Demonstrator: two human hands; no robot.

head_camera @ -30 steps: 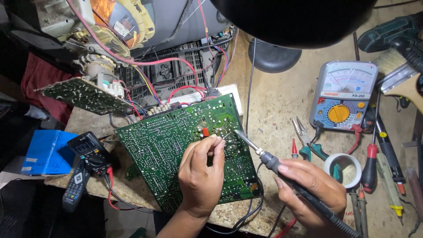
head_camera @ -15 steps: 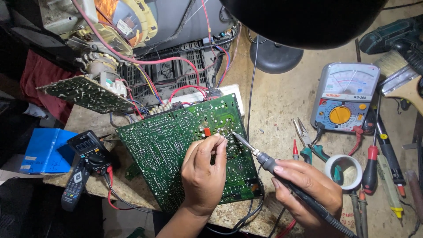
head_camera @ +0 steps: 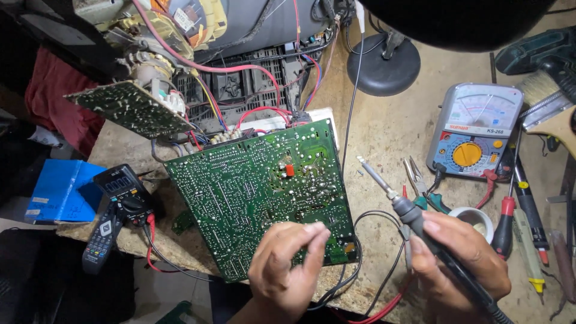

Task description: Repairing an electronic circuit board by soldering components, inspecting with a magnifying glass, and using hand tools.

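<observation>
The large green circuit board [head_camera: 264,198] is lying solder side up on the worn workbench [head_camera: 384,138], tilted, with its near corner hanging past the bench edge. Half a second ago the left hand [head_camera: 288,270] was resting higher on the board, fingers beside the small red part [head_camera: 290,170]; now it is sitting back at the board's near edge, its fingertips [head_camera: 315,237] pinched narrowly together, and whether anything thin is caught between them cannot be told. The right hand [head_camera: 459,264] is gripping the dark handle of the soldering iron [head_camera: 399,201]. Earlier the iron's tip was touching the board near the red part; now it is pulled off to the right, the tip pointing up and left over bare bench, well apart from the board.

An analog multimeter [head_camera: 474,129] is lying to the right, with pliers [head_camera: 420,180] and a roll of tape [head_camera: 477,219] just beside the right hand. A black digital meter [head_camera: 123,186] and a remote control [head_camera: 102,237] are lying at the left, near a blue box [head_camera: 63,189].
</observation>
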